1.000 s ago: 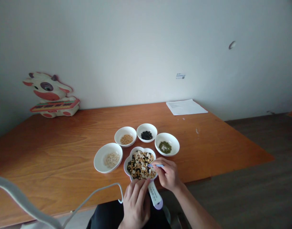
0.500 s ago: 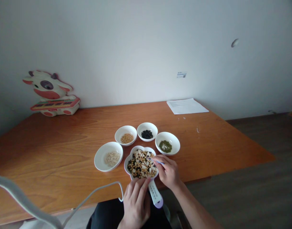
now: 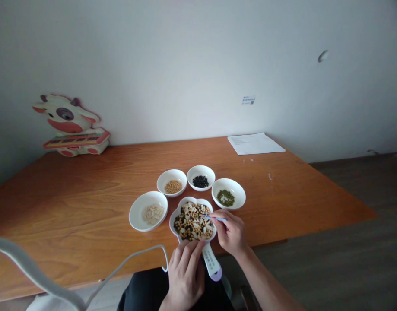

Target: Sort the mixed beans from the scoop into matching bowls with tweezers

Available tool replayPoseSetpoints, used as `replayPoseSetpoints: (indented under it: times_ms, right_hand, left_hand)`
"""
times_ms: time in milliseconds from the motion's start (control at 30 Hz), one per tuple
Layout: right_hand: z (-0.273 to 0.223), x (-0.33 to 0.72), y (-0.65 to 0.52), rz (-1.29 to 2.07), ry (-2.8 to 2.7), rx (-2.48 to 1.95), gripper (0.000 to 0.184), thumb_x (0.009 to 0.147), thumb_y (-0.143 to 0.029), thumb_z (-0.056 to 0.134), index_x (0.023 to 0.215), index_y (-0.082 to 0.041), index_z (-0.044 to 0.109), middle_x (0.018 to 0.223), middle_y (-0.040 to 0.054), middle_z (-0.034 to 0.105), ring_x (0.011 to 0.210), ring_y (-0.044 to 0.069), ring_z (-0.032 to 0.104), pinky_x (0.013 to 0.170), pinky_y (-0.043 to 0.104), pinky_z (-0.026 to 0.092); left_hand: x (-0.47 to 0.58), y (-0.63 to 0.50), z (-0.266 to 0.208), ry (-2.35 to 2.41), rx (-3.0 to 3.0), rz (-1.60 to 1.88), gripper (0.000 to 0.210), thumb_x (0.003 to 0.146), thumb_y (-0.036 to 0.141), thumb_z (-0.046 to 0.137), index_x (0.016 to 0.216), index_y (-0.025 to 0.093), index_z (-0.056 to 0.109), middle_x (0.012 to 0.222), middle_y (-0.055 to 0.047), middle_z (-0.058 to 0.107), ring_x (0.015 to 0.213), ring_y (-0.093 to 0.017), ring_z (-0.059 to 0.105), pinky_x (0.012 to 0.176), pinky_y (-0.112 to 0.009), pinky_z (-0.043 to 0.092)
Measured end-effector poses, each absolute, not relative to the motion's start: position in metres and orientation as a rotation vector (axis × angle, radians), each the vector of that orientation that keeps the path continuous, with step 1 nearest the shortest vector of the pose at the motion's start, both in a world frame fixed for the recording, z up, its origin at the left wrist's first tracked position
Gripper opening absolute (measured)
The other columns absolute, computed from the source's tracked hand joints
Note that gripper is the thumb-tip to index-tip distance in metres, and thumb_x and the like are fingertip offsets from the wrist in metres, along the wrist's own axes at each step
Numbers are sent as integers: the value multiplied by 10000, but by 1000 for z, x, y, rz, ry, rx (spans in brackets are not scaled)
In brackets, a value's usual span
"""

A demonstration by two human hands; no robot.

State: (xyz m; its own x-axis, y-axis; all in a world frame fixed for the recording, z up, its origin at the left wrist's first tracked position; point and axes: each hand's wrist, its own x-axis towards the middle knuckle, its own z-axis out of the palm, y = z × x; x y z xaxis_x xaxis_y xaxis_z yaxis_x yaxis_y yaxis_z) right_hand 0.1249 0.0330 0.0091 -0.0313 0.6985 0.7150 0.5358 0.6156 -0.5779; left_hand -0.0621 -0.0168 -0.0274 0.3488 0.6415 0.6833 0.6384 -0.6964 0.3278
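Note:
A flower-shaped white scoop [image 3: 171,224] with a white and purple handle sits at the table's front edge, filled with mixed peanuts, yellow beans and dark beans. My left hand [image 3: 186,270] is closed at its near rim, left of the handle; the thumb is partly hidden. Between the fingertips of my right hand [image 3: 231,231] are thin blue tweezers [image 3: 220,219], their tip among the beans. Around the scoop stand white bowls: peanuts in the left bowl [image 3: 135,212], yellow beans in another bowl [image 3: 164,176], black beans in the back bowl [image 3: 201,169], green beans in the right bowl [image 3: 239,196].
A cow-shaped toy keyboard [image 3: 75,129] stands at the back left of the wooden table [image 3: 88,185]. White papers [image 3: 255,143] lie at the back right. A white curved tube [image 3: 33,270] and a thinner cable reach in from the lower left.
My right hand has shifted slightly, and the tweezers now lie flatter over the beans. My left hand stays at the scoop's rim. The whole view has moved a little.

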Motion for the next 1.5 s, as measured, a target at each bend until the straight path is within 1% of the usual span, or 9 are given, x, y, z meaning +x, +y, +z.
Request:
replayPoseSetpoints:
  times_ms: [100,467,933,1500]
  right_hand:
    - [11,125,32,192,-1735,-1011,188,883,-73,518,970,-185,641,808,60,693,735,180,667,654,289,545]
    - [8,124,34,172,-1737,-1003,223,884,-45,522,1016,-183,637,875,63,705,814,177,682,723,276,555]
    - [4,124,36,225,-1792,-1025,217,898,-55,517,1032,-178,636,892,67,702,828,178,687,738,277,573]
    - [5,125,36,166,-1773,-1031,228,903,-51,522,1039,-185,646,906,57,723,849,172,692,750,272,563]
  left_hand:
    - [-62,-17,-27,1218,2572,1301,478,856,37,470,1309,168,553,1114,-91,660,1025,-225,601,898,-369,491]
    - [-63,-17,-32,1212,2564,1306,475,870,43,463,1321,163,549,1126,-89,648,1041,-223,575,904,-364,471]
    - [-63,-17,-31,1200,2564,1293,480,865,43,464,1323,161,547,1146,-90,647,1054,-231,573,913,-374,468]
    - [-62,-17,-29,1201,2559,1317,471,860,46,473,1311,151,558,1131,-91,644,1044,-223,565,899,-356,467]
